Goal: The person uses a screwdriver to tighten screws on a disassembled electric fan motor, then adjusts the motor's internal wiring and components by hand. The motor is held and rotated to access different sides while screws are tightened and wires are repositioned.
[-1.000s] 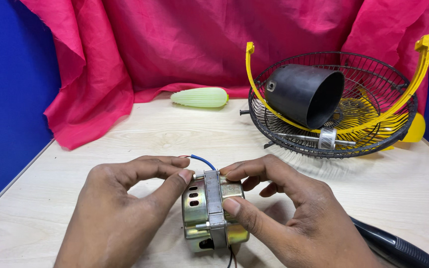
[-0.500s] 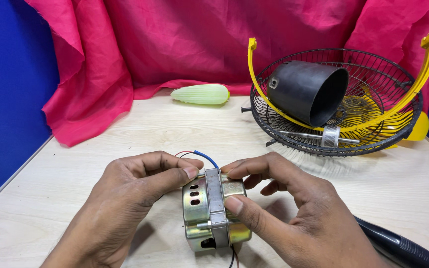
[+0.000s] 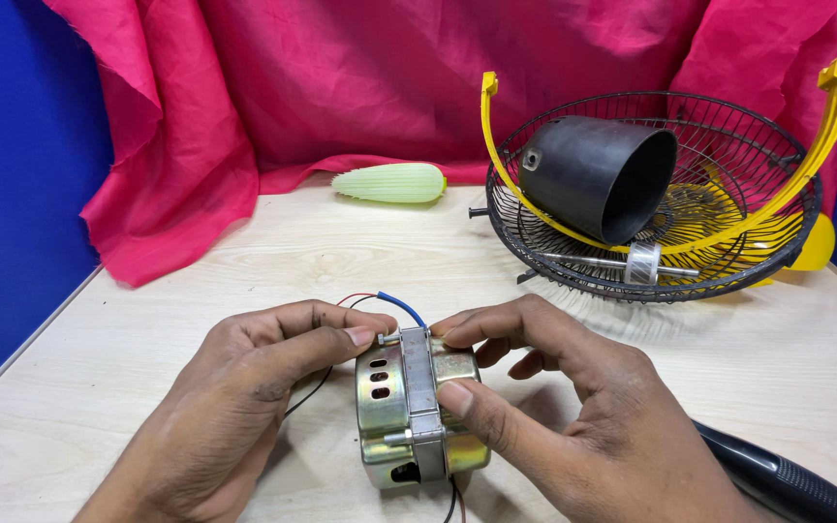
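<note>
A small brass-coloured electric motor (image 3: 389,407) with a grey steel core band lies on the pale wooden table (image 3: 341,252), near the front edge. My right hand (image 3: 573,416) grips it, thumb on the band and forefinger on its top. My left hand (image 3: 244,407) comes in from the left; its thumb and forefinger pinch a small screw or bolt end (image 3: 387,340) at the motor's upper corner. Red, blue and black wires (image 3: 394,302) run out behind the motor.
A black wire fan guard (image 3: 748,261) with a yellow bracket sits at the back right, holding a black cone-shaped housing (image 3: 593,179) and a metal shaft (image 3: 632,263). A pale green ribbed piece (image 3: 389,182) lies by the red cloth (image 3: 341,87). A black tool handle (image 3: 787,479) lies at the lower right.
The hands and motor have hardly moved. My left fingers have shifted slightly at the motor's upper corner, and the view has tilted a little.
</note>
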